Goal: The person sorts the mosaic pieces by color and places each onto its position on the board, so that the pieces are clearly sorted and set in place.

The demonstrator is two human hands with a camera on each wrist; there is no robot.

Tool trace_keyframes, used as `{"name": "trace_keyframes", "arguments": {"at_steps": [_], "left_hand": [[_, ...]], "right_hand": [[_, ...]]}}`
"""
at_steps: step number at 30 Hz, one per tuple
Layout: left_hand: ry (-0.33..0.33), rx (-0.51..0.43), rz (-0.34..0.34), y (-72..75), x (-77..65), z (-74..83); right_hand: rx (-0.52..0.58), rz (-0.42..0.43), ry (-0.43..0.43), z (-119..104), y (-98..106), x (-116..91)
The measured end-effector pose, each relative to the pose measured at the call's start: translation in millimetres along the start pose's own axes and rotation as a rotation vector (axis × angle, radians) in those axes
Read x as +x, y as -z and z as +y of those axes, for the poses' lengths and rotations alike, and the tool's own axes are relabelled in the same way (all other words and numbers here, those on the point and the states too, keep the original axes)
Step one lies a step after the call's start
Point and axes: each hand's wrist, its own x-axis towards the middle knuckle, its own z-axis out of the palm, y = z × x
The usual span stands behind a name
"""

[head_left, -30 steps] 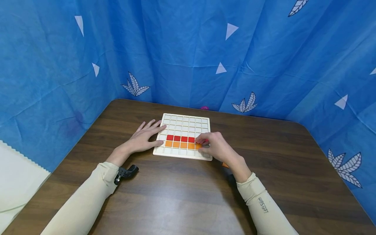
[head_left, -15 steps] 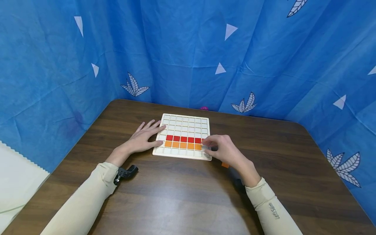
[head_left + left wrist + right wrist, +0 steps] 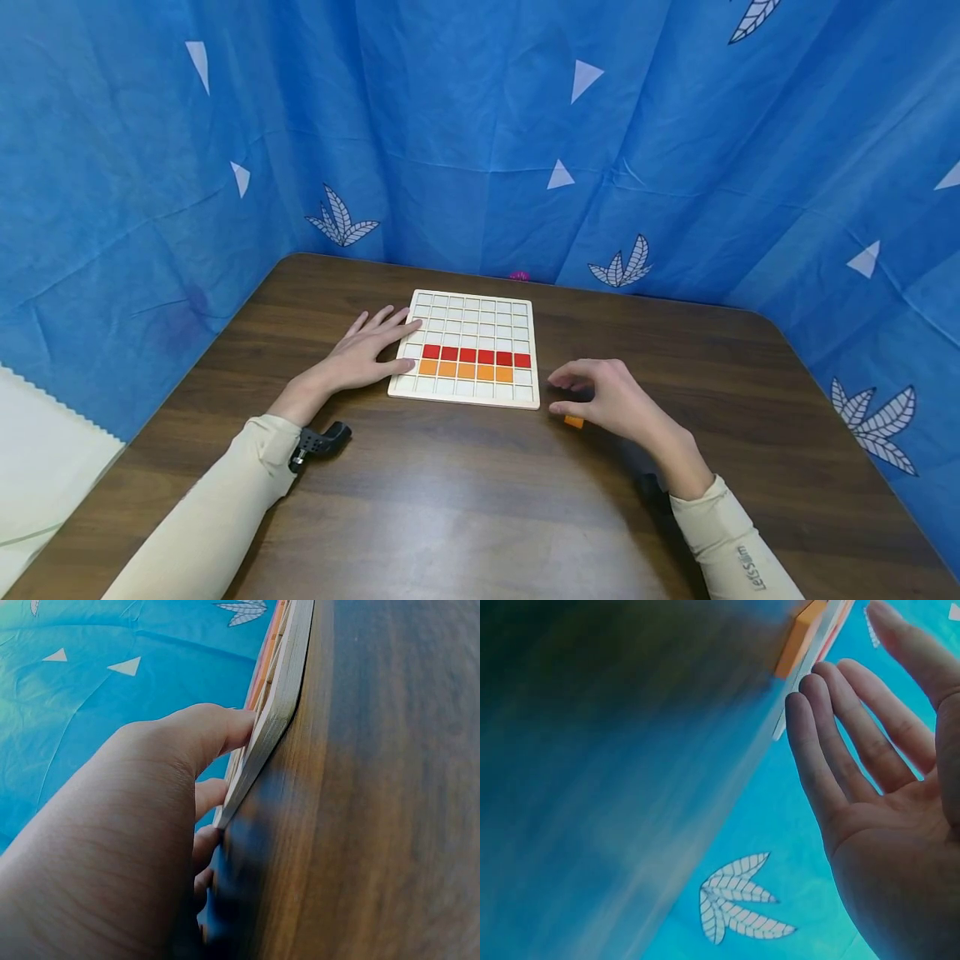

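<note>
In the head view a pale wooden grid board (image 3: pixel 472 317) lies flat toward the back of the table. One of its rows holds several red square tiles (image 3: pixel 467 356), and the row nearer the person holds several orange square tiles (image 3: pixel 466 370). My left hand (image 3: pixel 360 357) rests with spread fingers on the board's left edge; the left wrist view shows its thumb (image 3: pixel 225 727) on the frame. Off the board's right side, my right hand (image 3: pixel 618 400) hovers with loosely bent, parted fingers, nothing between them. Under its thumb lies a loose orange tile (image 3: pixel 573 422), partly hidden, seen also as an orange block (image 3: pixel 800 639) in the right wrist view.
A brown wood-grain table (image 3: pixel 435 483) carries the board. Blue cloth (image 3: pixel 465 150) printed with leaves and triangles hangs behind and along its sides. A black wrist mount (image 3: pixel 324 439) sits at the left cuff.
My right hand has drawn back from the board to the right and toward the person, uncovering the right ends of the red and orange rows. My left hand stays in place.
</note>
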Motion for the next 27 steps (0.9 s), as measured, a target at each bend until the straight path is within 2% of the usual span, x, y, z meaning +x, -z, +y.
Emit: {"name": "trace_keyframes", "arguments": {"at_steps": [7,17,27], "left_hand": [[0.001,0.003,0.008,-0.6,-1.1,-2.6],[0.000,-0.001,0.007,0.5,-1.1,-0.8],[-0.004,0.000,0.003,0.3,-0.4,-0.1]], "right_hand": [[-0.011,-0.041,-0.009,11.7,7.0,-11.8],[-0.015,-0.122,-0.038,10.6,9.4,-15.6],[-0.013,-0.111,0.014,7.1,4.4,-13.0]]}}
